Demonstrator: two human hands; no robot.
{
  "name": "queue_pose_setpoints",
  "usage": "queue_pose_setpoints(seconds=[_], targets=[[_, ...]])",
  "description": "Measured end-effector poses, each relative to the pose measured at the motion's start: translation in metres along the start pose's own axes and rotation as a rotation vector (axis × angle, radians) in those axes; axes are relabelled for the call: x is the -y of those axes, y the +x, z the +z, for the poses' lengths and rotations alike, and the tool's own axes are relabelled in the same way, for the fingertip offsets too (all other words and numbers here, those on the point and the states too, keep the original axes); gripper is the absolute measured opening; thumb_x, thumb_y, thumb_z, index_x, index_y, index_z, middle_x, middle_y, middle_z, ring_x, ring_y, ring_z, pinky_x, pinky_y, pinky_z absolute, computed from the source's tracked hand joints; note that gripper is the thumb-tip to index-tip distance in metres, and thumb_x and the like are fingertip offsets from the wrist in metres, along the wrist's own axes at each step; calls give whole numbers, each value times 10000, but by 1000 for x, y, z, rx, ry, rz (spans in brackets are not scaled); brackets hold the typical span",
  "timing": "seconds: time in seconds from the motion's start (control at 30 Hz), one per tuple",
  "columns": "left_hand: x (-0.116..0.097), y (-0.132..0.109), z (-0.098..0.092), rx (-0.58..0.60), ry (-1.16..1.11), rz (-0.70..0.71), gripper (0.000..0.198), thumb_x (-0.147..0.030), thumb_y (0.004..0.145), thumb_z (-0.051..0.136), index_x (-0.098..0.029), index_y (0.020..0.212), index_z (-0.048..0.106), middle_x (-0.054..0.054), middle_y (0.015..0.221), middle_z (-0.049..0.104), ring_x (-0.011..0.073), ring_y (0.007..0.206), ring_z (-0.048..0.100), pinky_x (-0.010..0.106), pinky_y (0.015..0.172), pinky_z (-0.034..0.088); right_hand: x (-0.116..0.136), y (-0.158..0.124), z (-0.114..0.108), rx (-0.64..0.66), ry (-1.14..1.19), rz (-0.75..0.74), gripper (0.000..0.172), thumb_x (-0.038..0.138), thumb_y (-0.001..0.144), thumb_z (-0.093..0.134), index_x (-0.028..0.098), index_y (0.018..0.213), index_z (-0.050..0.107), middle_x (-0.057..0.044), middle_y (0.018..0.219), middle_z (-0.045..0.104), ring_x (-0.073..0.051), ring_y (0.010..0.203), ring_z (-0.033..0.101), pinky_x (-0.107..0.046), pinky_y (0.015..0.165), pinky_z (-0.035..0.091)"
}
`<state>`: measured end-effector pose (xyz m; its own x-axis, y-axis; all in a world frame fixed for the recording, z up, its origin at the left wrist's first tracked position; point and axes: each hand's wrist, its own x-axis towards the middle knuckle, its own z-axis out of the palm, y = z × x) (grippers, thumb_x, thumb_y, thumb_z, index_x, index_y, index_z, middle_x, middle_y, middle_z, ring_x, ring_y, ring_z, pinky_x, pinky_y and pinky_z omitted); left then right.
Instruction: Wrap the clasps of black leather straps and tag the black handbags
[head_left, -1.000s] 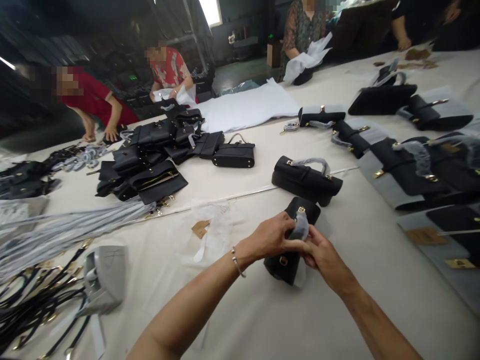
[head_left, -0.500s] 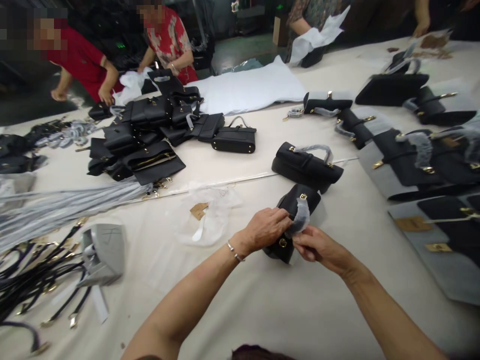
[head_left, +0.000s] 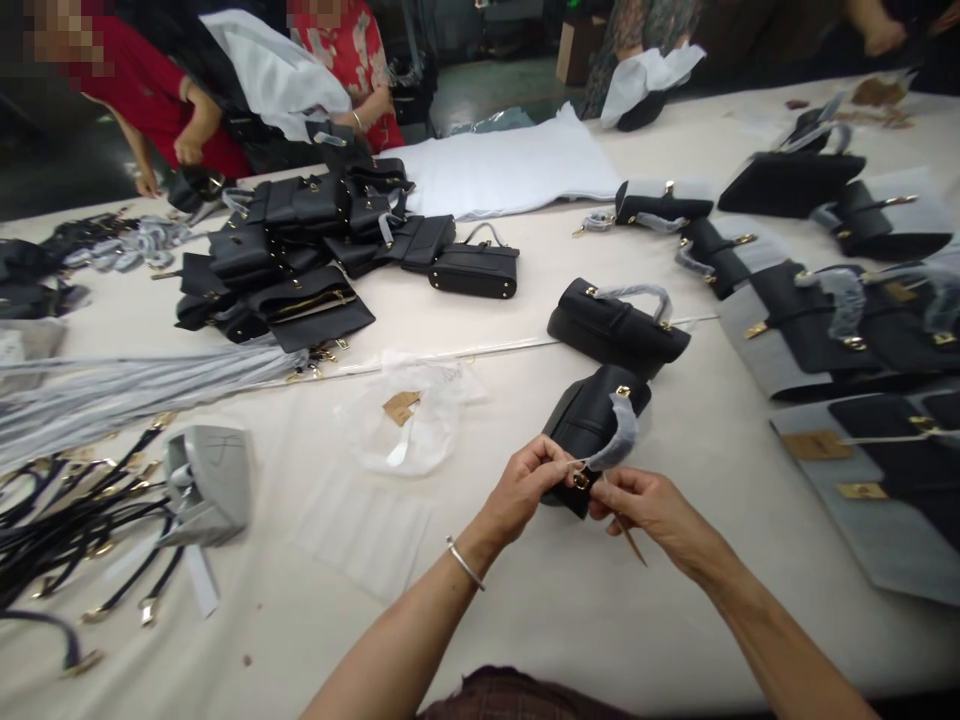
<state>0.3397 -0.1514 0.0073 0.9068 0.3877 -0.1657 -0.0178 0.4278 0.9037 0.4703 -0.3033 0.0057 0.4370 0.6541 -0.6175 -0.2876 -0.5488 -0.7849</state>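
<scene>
A black handbag (head_left: pixel 589 415) with a plastic-wrapped handle (head_left: pixel 619 435) lies in front of me, gold fittings at the handle's ends. My left hand (head_left: pixel 529 485) pinches a thin pale cord at the near end of the handle, beside the gold fitting. On the other side of that fitting, my right hand (head_left: pixel 637 500) has its fingers closed on the cord, and a brown tag (head_left: pixel 630 540) hangs below them. Just beyond is a second black handbag (head_left: pixel 615 325) with its wrapped handle raised.
Black bags (head_left: pixel 300 215) are piled at the back left; more bags (head_left: pixel 806 310) lie at the right. Straps (head_left: pixel 90 520), a grey dispenser (head_left: pixel 206 485) and a plastic bag (head_left: pixel 401 430) occupy the left. People stand across the table (head_left: pixel 510 540).
My left hand has drawn back from the bag's top to the handle's near end. A brown tag now shows under my right hand. Across the table, a person has raised a white sheet.
</scene>
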Motion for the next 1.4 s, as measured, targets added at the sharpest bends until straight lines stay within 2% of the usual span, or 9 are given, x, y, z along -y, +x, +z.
queue_pose_setpoints(seconds=[0.23,0.4,0.57,0.77,0.83,1.1,1.23,1.33,1.4], targets=[[12,2,-3,-105,51,39,284,-421,826,682,-157,783,589,-24,675,517,78,571,416,214,558,359,-2,2,2,-76,-80,-74,575,735,735,635,175,624,560,27,561,495,-83,498,374,-229,450,257],[14,-15,-14,-144,216,148,192,-346,828,695,-158,793,676,68,1038,566,89,690,489,201,550,415,-3,-5,11,37,208,-1,446,570,688,789,188,738,563,64,574,488,-54,423,348,-199,383,234],[21,-32,-14,-171,215,119,165,-321,823,703,-158,809,687,102,1198,526,107,752,560,189,518,485,-6,-3,29,-87,513,26,444,436,566,891,182,741,571,27,607,594,-84,450,484,-186,381,323],[33,-53,5,-172,286,161,196,-274,911,594,-248,1049,730,99,1484,379,243,1133,602,347,802,620,-17,-2,68,-235,611,-98,395,450,643,849,177,763,590,84,523,511,-1,362,282,-155,361,184],[34,-57,7,-182,343,191,241,-285,949,536,-266,1094,727,97,1467,416,241,1148,608,371,863,609,-18,-2,77,-247,615,-122,386,481,676,819,179,766,595,105,472,438,-4,356,248,-160,362,169],[22,-27,-5,-437,268,10,388,-361,861,663,-181,1200,610,56,936,709,188,788,703,322,723,599,-8,2,88,-211,584,-193,350,491,790,714,158,751,611,3,655,647,-21,367,329,-189,355,170],[5,-24,-20,-624,688,318,324,-295,888,630,-201,1199,627,54,959,696,187,893,673,355,853,557,-16,0,79,-243,578,-199,359,503,843,624,169,974,646,-52,833,708,-58,415,416,-208,377,261],[-11,-33,-48,-736,1061,757,276,-180,832,685,-205,1106,657,69,1033,691,209,997,638,411,958,511,-29,6,53,-403,529,-230,359,496,834,605,178,1000,625,-66,901,698,-94,494,479,-244,433,360],[-17,-38,-69,-824,1132,852,348,-157,773,742,-191,1105,643,77,1028,688,231,1035,626,448,996,488,-35,16,27,-542,451,-277,363,506,825,599,188,998,616,-71,927,687,-135,589,542,-285,516,439]])
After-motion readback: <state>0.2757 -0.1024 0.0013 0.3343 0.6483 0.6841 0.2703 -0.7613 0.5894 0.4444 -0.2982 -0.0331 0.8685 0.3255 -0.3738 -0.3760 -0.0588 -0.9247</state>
